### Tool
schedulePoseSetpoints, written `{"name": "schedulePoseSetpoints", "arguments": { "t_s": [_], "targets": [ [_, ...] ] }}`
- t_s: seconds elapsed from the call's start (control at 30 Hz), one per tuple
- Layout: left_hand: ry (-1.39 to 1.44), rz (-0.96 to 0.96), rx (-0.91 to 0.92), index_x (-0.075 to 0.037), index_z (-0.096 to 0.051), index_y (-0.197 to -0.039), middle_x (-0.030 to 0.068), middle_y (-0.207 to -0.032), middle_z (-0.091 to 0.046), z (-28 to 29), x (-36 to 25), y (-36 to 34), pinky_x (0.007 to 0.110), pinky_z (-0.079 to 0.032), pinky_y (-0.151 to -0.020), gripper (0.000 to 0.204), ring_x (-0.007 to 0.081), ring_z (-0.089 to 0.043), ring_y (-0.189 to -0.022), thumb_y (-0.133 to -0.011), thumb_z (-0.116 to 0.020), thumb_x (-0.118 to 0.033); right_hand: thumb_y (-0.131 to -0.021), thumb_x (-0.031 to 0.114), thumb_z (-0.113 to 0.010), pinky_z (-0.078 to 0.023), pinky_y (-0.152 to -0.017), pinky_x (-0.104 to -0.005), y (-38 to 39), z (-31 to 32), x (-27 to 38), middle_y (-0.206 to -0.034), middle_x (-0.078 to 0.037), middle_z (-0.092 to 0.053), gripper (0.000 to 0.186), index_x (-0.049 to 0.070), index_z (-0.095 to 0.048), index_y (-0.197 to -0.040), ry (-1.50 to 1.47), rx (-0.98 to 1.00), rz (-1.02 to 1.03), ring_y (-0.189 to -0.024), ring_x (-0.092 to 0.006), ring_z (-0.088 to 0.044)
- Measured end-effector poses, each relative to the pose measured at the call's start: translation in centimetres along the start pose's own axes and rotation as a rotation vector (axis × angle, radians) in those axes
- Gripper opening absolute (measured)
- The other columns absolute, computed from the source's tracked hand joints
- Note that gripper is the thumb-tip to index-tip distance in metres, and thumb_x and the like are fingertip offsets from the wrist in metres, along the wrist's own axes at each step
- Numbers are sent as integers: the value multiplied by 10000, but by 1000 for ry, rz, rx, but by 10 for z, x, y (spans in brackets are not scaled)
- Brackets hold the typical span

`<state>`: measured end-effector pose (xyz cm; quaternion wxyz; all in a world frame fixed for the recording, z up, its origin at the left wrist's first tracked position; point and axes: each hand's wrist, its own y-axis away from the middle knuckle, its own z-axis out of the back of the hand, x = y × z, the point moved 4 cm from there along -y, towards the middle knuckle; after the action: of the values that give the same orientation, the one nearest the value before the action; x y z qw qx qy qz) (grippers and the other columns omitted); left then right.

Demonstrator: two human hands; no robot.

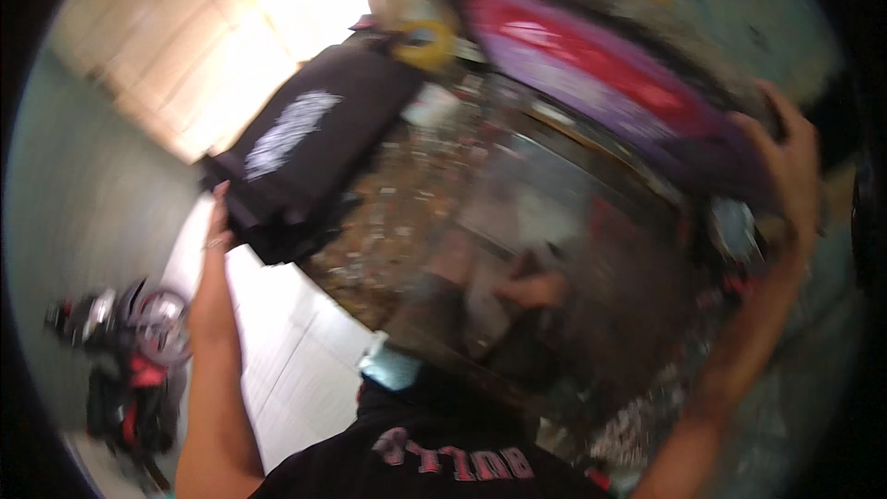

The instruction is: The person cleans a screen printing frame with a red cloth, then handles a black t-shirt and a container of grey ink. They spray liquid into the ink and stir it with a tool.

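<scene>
Motion blurs much of the head view. At the left, my left hand [219, 220] has its fingers closed at the near edge of a black folded garment [356, 97] with a white print; some fingers are hidden by the cloth. The garment lies at the far left of a cluttered, stained worktop [393, 212]. My right hand [790, 162] is raised at the far right, thumb and fingers on either side of the dark rim of a long purple and red panel [591, 60]. That panel stands tilted along the worktop's back. A smooth, shiny plate [527, 189] lies between my arms.
A yellow tape roll [427, 44] sits beyond the garment. Near my right forearm is a round, clear container [735, 226]. White floor tiles [300, 337] show at the left, with a red and black motorbike [139, 351]. Small scraps [637, 434] lie at the lower right.
</scene>
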<state>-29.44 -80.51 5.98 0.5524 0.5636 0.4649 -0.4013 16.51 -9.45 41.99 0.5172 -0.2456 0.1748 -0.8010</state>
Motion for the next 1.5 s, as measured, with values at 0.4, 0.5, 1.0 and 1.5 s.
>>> {"name": "schedulePoseSetpoints", "arguments": {
  "t_s": [0.4,0.5,1.0,1.5],
  "targets": [
    [276,324,95,-43,-448,-1449,129,-1447,-510,-28,-12,40,485,-399,-1110,891,320,-523,-1285,-832,-672,-646,-680,133,-847,-379,-902,-443,300,-179,92,-991,-52,-577,518,105,-616,-1142,-104,223,18,-961,-255,-605],
    [469,238,226,-47,-433,-1460,144,-1505,-436,-24,-4,45,493,-383,-1120,914,336,-482,-1317,-835,-644,-680,-724,166,-826,-367,-912,-448,323,-209,85,-988,-59,-579,479,99,-618,-1150,-112,217,-11,-964,-254,-599],
    [319,501,-296,84,-228,-1494,235,-1446,-441,92,260,344,477,-434,-1036,921,349,-485,-1257,-923,-574,-550,-873,194,-678,-451,-946,-460,244,-186,96,-1155,-163,-660,361,28,-629,-1190,-395,577,387,-1074,-357,-620],
    [253,-76,-617,5,-608,-1121,62,-986,-644,173,191,336,268,-493,-730,337,132,-592,-875,-954,-639,-286,-884,246,-725,-545,-772,-326,116,-266,364,-1031,-163,-712,499,-25,-590,-1280,-731,840,577,-876,-202,-687]
  ]
}}
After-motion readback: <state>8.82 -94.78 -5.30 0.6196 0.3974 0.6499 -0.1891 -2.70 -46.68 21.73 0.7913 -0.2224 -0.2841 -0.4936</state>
